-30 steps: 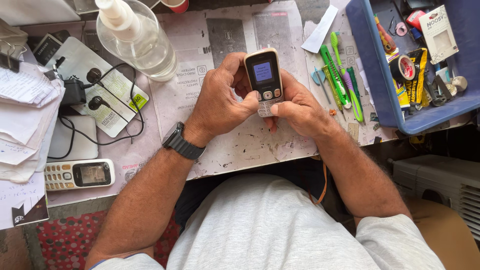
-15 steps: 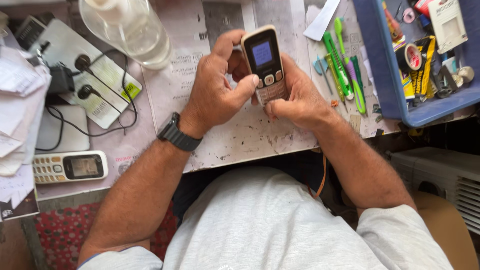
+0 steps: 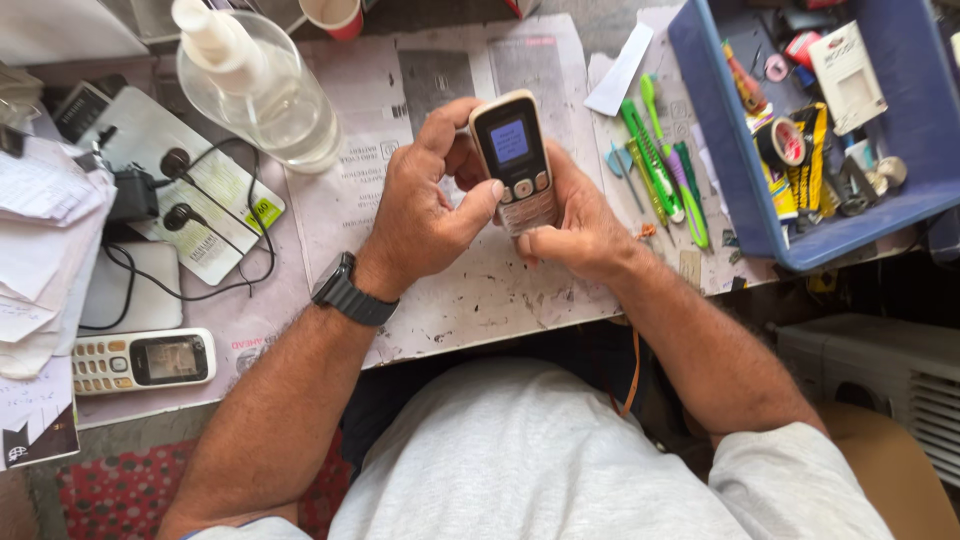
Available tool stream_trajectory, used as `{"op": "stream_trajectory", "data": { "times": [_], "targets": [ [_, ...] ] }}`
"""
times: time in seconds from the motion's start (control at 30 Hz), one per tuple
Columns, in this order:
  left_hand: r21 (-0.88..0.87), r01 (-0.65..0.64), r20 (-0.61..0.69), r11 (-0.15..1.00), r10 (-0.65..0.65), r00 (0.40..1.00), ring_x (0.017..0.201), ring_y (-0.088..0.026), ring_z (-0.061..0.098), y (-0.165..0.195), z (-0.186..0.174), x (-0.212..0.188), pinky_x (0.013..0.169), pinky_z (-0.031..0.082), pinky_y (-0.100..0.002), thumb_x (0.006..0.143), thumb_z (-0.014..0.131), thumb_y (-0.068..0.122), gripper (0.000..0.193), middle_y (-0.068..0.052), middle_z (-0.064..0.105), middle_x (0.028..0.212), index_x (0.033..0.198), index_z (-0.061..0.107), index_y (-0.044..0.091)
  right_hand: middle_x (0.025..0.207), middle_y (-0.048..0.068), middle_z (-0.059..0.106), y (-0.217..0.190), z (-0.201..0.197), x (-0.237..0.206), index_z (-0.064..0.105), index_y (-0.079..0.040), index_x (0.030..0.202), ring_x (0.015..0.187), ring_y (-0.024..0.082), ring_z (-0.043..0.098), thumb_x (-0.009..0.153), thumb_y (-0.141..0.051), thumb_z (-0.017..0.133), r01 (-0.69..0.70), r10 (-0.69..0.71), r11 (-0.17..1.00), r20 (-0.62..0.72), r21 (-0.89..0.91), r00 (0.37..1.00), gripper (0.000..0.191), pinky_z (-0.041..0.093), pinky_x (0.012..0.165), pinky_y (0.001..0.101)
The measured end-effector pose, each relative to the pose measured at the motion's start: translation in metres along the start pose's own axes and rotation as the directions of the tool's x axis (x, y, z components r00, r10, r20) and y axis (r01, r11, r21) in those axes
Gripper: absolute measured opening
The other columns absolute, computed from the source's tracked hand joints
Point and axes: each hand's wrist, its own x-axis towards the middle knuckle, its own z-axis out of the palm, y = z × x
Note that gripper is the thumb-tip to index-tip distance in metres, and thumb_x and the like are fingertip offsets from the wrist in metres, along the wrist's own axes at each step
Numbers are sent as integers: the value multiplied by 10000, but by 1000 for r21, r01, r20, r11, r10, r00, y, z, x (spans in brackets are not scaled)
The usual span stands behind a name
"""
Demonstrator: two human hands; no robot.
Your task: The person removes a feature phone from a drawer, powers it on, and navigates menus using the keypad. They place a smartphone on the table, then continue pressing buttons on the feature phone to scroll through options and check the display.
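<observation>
White spare handset (image 3: 140, 360) lies idle far left | left hand (image 3: 425, 215) clasps the keypad phone (image 3: 515, 160), thumb on its keys | right hand (image 3: 580, 225) cups it beneath, above the newspaper (image 3: 480, 290) | screen lit blue, likely powered and under test | versus 0.5 s ago: phone more upright.

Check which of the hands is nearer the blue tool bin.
Right. The right hand grips the keypad phone from the side facing the blue bin, with green tools lying between. The left hand holds the phone's far side.
</observation>
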Motion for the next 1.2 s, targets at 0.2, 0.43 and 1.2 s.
{"op": "stream_trajectory", "data": {
  "times": [0.2, 0.43, 1.2],
  "targets": [
    [-5, 51, 2, 999, -51, 999, 803, -140, 741, 6, -2, -1, 757, 618, -283, 870, 677, 41, 630, -54, 715, 901, 1465, 470, 35, 1076, 142, 619, 7, -2, 1, 395, -21, 1502, 827, 223, 674, 875, -98, 563, 10, -17, 971, 28, 237, 999, 654, 625, 677, 391],
    [30, 22, 40, 999, -23, 999, 814, -147, 751, 7, -3, 1, 766, 633, -291, 861, 690, 39, 678, -57, 720, 912, 1491, 440, 38, 1085, 141, 626, 12, -6, 0, 432, 5, 1463, 876, 234, 694, 927, -125, 556, 24, -30, 975, 24, 221, 999, 566, 637, 720, 401],
    [38, 41, 68, 998, -44, 997, 815, -161, 768, 8, -2, 1, 769, 657, -300, 842, 699, 36, 735, -71, 732, 920, 1507, 386, 35, 1080, 136, 627, 13, -8, 1, 443, -4, 1480, 901, 192, 664, 872, -58, 554, 22, -22, 980, 1, 199, 1000, 621, 627, 711, 358]
  ]
}}
